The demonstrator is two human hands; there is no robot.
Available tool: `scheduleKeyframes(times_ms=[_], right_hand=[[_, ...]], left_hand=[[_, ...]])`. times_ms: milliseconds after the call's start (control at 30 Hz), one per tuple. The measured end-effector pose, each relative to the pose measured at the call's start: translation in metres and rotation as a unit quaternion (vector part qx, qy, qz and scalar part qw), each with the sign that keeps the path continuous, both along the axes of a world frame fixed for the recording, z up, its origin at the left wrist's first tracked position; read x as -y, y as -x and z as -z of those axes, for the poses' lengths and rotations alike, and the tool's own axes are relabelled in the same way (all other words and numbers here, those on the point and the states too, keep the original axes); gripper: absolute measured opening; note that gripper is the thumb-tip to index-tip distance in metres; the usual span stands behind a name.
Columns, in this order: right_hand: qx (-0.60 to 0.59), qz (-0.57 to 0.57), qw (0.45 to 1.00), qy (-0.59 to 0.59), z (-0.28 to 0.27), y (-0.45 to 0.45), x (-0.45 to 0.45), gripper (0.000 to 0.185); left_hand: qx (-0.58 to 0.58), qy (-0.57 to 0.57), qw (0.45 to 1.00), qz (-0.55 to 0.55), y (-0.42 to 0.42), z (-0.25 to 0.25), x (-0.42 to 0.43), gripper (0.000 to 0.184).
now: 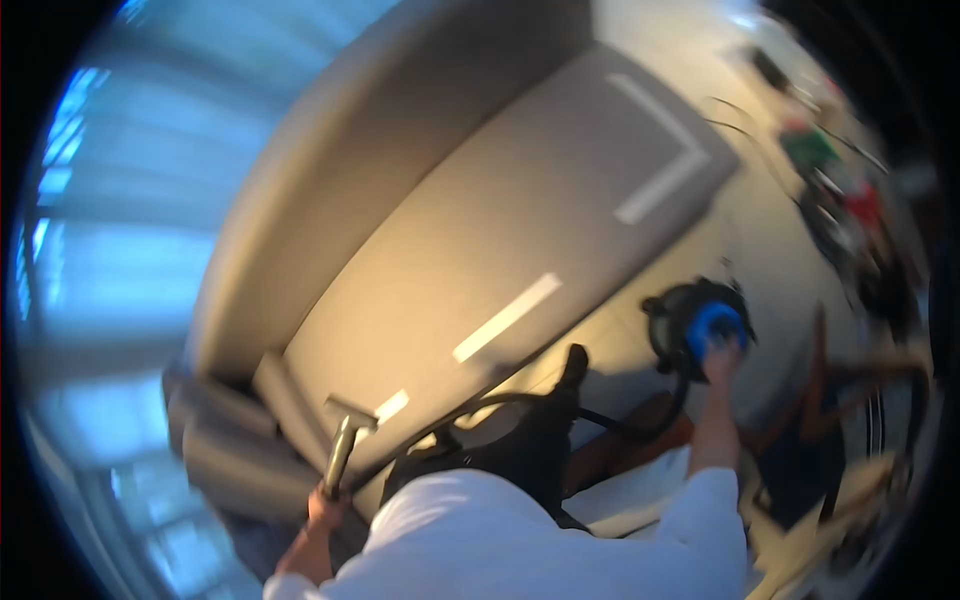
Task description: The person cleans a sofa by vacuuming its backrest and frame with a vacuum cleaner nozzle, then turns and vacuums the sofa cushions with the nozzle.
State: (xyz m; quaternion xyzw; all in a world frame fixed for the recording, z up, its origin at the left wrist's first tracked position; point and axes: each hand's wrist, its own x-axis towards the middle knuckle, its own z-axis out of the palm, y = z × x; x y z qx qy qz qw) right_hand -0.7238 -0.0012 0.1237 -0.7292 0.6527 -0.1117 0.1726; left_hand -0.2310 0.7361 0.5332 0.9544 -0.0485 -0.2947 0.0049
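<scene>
My left hand (pixel 325 508) is closed around the grey tube of a vacuum cleaner nozzle (pixel 345 440). The nozzle's wide, flat head is at the front edge of the grey sofa seat (pixel 430 260), near a short pale strip (pixel 392 408); whether it touches the fabric cannot be told. My right hand (pixel 722 358) reaches down to the blue top of a round, dark canister vacuum cleaner (pixel 672 325) on the floor. Blur smears its fingers, so its grip is unclear. A black hose (pixel 625 430) runs from the canister past my legs toward my left side.
More pale strips (pixel 508 318) lie on the sofa seat, with an angled one (pixel 665 190) at its far end. Grey cushions (pixel 235 440) are at the left end. Blurred wooden furniture (pixel 820 400) stands at right, with mixed items (pixel 830 200) behind. Light curtains (pixel 130 270) hang at left.
</scene>
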Motion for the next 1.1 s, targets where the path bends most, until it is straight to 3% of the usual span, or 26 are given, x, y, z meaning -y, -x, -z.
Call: scheduleKeyframes(times_ms=[67, 100, 167, 200, 300, 367, 500, 567, 600, 733, 833, 900, 1033, 1100], right_hand=[[0.057, 0.036, 0.990, -0.127, -0.064, -0.025, 0.031, 0.061], [0.040, -0.021, 0.993, -0.110, -0.028, 0.000, 0.049, 0.059], [-0.003, -0.059, 0.988, -0.140, 0.002, 0.017, 0.058, 0.061], [0.038, -0.066, 0.976, -0.205, 0.022, 0.029, 0.062, 0.061], [0.034, -0.042, 0.972, -0.229, 0.042, 0.047, 0.062, 0.059], [-0.073, -0.069, 0.982, -0.160, 0.069, 0.069, 0.068, 0.059], [-0.127, -0.051, 0.957, -0.257, 0.009, 0.037, 0.081, 0.051], [-0.241, -0.198, 0.906, -0.286, 0.036, 0.047, 0.086, 0.044], [-0.184, -0.142, 0.946, -0.224, 0.043, 0.045, 0.075, 0.043], [-0.158, -0.145, 0.940, -0.265, 0.028, 0.008, 0.051, 0.054], [-0.126, -0.124, 0.950, -0.257, 0.026, -0.010, 0.028, 0.053], [-0.109, -0.116, 0.970, -0.186, 0.036, -0.017, 0.006, 0.041], [-0.196, -0.146, 0.937, -0.250, 0.056, -0.048, -0.031, 0.043], [-0.161, -0.152, 0.958, -0.181, 0.052, -0.060, -0.059, 0.047]], left_hand=[[-0.004, -0.015, 1.000, 0.017, 0.016, -0.028, 0.016, 0.049], [0.000, -0.100, 0.995, 0.024, 0.028, -0.054, 0.055, 0.056], [0.009, -0.067, 0.998, 0.017, 0.031, -0.050, 0.026, 0.069], [-0.009, -0.092, 0.996, 0.008, 0.036, -0.053, 0.036, 0.070], [-0.008, -0.068, 0.997, -0.018, 0.060, -0.050, 0.047, 0.053], [-0.006, -0.072, 0.997, -0.030, 0.068, -0.048, 0.059, 0.055], [-0.040, -0.110, 0.992, -0.046, 0.046, -0.067, 0.088, 0.058], [-0.043, -0.118, 0.991, -0.044, 0.044, -0.065, 0.079, 0.059], [-0.052, -0.106, 0.992, -0.041, 0.043, -0.074, 0.094, 0.058], [-0.048, -0.101, 0.993, -0.044, 0.043, -0.072, 0.082, 0.055], [-0.058, -0.097, 0.993, -0.039, 0.039, -0.064, 0.068, 0.052], [-0.068, -0.102, 0.992, -0.026, 0.034, -0.055, 0.053, 0.053], [-0.061, -0.090, 0.993, -0.047, 0.018, -0.034, 0.000, 0.052], [-0.066, -0.098, 0.992, -0.041, 0.006, -0.022, -0.025, 0.053]])
